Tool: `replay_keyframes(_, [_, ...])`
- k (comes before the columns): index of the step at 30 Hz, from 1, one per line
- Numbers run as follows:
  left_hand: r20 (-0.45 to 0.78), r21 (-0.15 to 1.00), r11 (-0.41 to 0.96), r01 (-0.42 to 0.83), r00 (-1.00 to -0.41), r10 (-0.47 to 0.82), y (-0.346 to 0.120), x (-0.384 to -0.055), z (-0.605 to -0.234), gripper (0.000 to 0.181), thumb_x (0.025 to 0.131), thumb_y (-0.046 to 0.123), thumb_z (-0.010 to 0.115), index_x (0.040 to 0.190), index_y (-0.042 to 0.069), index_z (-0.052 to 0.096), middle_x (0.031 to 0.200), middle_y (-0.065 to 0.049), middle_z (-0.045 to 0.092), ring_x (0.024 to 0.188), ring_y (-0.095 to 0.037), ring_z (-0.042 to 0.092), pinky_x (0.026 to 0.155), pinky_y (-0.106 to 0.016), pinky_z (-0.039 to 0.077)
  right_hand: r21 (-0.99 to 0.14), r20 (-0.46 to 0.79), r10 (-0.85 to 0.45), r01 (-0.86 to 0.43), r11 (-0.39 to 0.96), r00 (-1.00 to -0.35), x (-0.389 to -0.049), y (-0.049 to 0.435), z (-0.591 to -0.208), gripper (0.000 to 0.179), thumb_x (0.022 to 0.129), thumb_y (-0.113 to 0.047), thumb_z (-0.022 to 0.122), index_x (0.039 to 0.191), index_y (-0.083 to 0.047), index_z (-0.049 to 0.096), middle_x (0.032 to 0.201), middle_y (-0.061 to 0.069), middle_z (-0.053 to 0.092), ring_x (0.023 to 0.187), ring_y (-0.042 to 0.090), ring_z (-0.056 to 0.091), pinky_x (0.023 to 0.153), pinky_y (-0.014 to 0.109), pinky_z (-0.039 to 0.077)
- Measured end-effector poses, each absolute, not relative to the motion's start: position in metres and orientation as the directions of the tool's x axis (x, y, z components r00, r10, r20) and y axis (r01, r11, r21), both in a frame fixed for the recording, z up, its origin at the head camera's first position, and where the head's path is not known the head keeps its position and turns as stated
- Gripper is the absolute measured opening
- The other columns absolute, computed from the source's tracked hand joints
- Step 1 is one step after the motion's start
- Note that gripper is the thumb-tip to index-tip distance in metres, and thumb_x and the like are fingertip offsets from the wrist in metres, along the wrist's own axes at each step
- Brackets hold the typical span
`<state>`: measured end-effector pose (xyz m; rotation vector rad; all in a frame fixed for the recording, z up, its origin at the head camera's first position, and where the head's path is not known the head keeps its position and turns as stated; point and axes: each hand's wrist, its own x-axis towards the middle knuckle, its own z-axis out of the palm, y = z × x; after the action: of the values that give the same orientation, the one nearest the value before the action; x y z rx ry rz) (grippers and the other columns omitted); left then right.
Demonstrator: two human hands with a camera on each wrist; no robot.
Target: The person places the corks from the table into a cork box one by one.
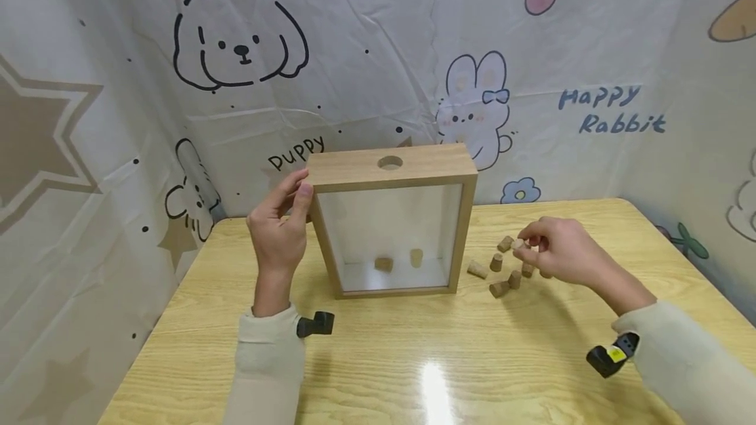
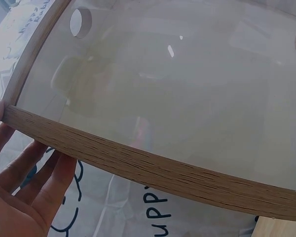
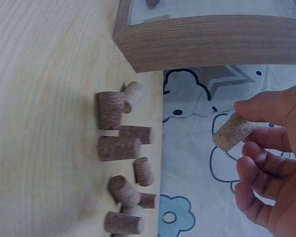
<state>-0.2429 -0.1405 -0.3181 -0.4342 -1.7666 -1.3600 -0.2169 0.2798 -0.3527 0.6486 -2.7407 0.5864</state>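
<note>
A shallow wooden box (image 1: 407,180) with a clear front stands upright on the table, a round hole (image 1: 390,162) in its top. My left hand (image 1: 277,235) grips its upper left corner, thumb at the front edge and fingers (image 2: 54,182) along the side. Inside, one cork (image 1: 384,263) lies on its side and another cork (image 1: 416,258) stands upright at the bottom. To the right of the box, my right hand (image 1: 561,251) pinches a tapered cork stopper (image 3: 234,132) between thumb and index finger, raised above the loose corks. Its other fingers are curled loosely.
Several loose corks (image 3: 119,148) lie and stand on the table right of the box, below my right hand. The pale wood-grain table (image 1: 378,359) ends at a printed cloth backdrop (image 1: 366,84) behind the box. A black wrist camera (image 1: 315,324) sits on my left sleeve.
</note>
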Motion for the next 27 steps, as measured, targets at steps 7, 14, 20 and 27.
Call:
replay_keyframes(7, [0.783, 0.62, 0.35, 0.703, -0.583, -0.217, -0.14, -0.243, -0.318, 0.022, 0.094, 0.003, 0.069, 0.115, 0.003, 0.075, 0.102, -0.011, 0.074, 0.087, -0.013, 0.07, 0.072, -0.02, 0.055, -0.299, 0.449, -0.355, -0.512, 0.805, -0.82, -0.221, 0.275, -0.333, 0.017, 0.083, -0.016, 0.08, 0.093, -0.003, 0.076, 0.072, -0.005, 0.056, 0.064, 0.011, 0.051, 0.055, 0.03, 0.044])
replay_keyframes(14, [0.778, 0.625, 0.355, 0.696, -0.591, -0.212, -0.14, -0.242, -0.319, 0.021, 0.095, 0.006, 0.069, 0.115, 0.005, 0.075, 0.102, -0.01, 0.074, 0.088, -0.017, 0.07, 0.073, -0.02, 0.055, -0.333, 0.478, -0.326, -0.511, 0.792, -0.816, -0.224, 0.272, -0.31, 0.019, 0.084, -0.015, 0.081, 0.097, -0.002, 0.076, 0.077, -0.004, 0.06, 0.068, 0.014, 0.055, 0.056, 0.03, 0.045])
replay_keyframes(20, [0.785, 0.616, 0.367, 0.697, -0.58, -0.218, -0.141, -0.243, -0.318, 0.022, 0.094, 0.003, 0.069, 0.115, 0.003, 0.075, 0.102, -0.012, 0.074, 0.086, -0.016, 0.07, 0.075, -0.022, 0.055, -0.37, 0.478, -0.282, -0.481, 0.795, -0.832, -0.227, 0.266, -0.29, 0.021, 0.086, -0.016, 0.079, 0.1, 0.0, 0.075, 0.081, 0.0, 0.066, 0.073, 0.018, 0.059, 0.062, 0.028, 0.048])
replay_keyframes(27, [0.777, 0.625, 0.369, 0.687, -0.594, -0.211, -0.14, -0.242, -0.319, 0.021, 0.096, 0.008, 0.068, 0.116, 0.006, 0.076, 0.104, -0.008, 0.074, 0.089, -0.019, 0.071, 0.075, -0.024, 0.056, -0.373, 0.527, -0.269, -0.503, 0.78, -0.806, -0.229, 0.254, -0.261, 0.018, 0.086, -0.014, 0.079, 0.099, -0.002, 0.076, 0.081, 0.001, 0.068, 0.073, 0.016, 0.06, 0.066, 0.021, 0.048])
